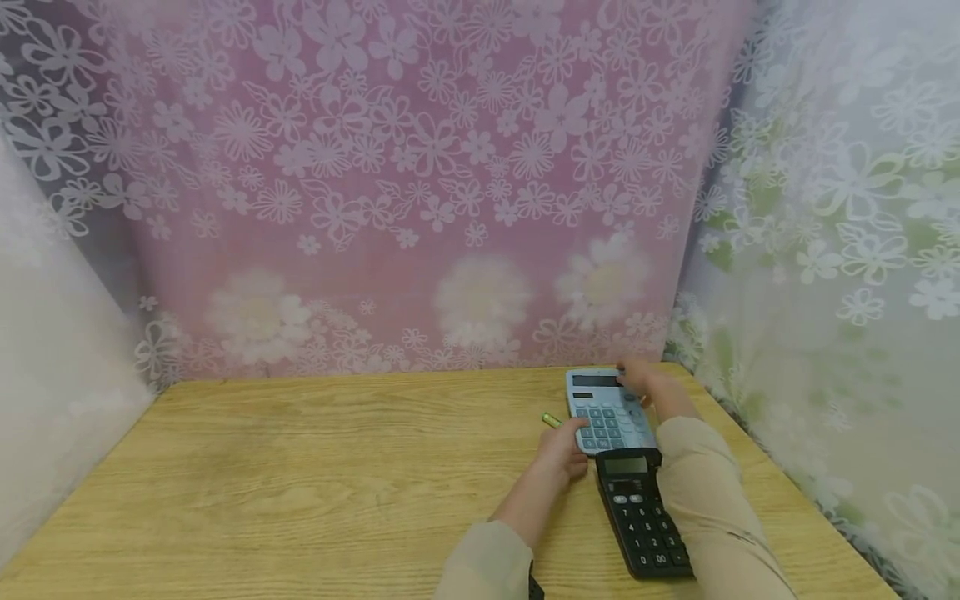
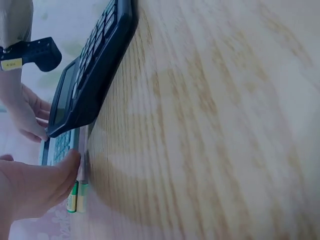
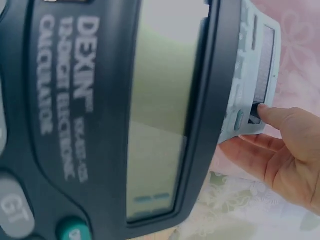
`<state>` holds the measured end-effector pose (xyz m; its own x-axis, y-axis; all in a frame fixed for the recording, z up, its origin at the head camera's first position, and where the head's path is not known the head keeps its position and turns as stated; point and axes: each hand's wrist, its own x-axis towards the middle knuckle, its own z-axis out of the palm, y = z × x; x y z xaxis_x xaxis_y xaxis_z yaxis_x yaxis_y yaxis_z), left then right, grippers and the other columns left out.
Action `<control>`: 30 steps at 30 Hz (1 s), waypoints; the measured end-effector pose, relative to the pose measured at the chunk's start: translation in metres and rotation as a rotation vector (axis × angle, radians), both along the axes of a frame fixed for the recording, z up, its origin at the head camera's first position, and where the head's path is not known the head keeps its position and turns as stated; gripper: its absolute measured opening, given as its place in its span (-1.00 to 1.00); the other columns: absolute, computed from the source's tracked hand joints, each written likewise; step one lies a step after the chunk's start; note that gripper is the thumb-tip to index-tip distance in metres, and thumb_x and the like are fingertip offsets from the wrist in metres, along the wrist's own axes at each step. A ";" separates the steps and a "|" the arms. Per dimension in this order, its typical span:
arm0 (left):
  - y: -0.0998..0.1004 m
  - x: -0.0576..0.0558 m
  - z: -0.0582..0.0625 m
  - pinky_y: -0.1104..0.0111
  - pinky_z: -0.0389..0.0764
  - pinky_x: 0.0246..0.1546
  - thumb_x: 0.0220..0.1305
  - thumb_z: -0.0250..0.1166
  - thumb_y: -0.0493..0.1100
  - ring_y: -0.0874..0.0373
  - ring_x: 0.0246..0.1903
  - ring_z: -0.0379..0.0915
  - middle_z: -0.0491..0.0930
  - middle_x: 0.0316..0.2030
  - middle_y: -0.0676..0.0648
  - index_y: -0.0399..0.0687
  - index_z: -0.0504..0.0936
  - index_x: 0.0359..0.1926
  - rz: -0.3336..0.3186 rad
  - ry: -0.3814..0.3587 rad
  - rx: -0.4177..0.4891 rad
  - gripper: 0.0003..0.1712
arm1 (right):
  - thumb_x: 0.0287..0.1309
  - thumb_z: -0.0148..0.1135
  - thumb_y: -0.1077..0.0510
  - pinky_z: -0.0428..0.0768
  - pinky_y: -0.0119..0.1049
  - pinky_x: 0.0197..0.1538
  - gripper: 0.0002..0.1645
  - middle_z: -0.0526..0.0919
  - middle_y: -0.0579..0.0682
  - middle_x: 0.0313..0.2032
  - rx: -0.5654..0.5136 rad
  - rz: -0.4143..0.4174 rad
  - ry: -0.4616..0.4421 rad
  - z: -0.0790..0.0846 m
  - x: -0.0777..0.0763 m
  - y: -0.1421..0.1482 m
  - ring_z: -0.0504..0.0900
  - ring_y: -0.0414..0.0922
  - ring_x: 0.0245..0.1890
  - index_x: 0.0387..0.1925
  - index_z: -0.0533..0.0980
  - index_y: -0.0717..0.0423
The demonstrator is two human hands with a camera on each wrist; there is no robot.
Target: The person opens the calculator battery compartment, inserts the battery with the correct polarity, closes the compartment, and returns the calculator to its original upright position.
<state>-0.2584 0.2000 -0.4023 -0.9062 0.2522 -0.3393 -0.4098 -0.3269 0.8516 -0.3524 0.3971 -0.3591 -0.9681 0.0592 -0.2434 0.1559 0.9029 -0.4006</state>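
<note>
A light blue calculator (image 1: 606, 414) lies at the back right of the wooden table, its display end away from me. My left hand (image 1: 561, 452) grips its left edge near the bottom, thumb over the keys. At the upper right corner my right hand (image 1: 660, 390) holds it; the right wrist view shows that thumb (image 3: 270, 114) on the display and the fingers underneath. A black calculator (image 1: 637, 517) with a Dexin label sits just in front, its top edge overlapping the blue one's lower edge. Beside my left hand lies a green battery (image 2: 72, 197).
The wooden table (image 1: 300, 483) extends to the left. Pink flowered cloth (image 1: 420, 167) hangs along its back edge, and a pale flowered cloth (image 1: 840, 292) hangs close by on the right. My right sleeve (image 1: 712, 500) covers part of the black calculator.
</note>
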 end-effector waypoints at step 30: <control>-0.049 -0.025 0.026 0.14 0.45 -0.10 0.04 0.06 -0.29 -0.12 -0.16 0.47 0.59 -0.21 -0.28 -0.41 0.62 -0.25 0.479 0.227 -0.298 -0.68 | 0.30 0.06 0.14 0.50 -0.26 -0.57 -0.75 0.53 0.09 -0.55 -0.002 0.259 0.329 0.060 0.025 -0.031 0.46 -0.08 -0.64 -0.29 0.51 0.29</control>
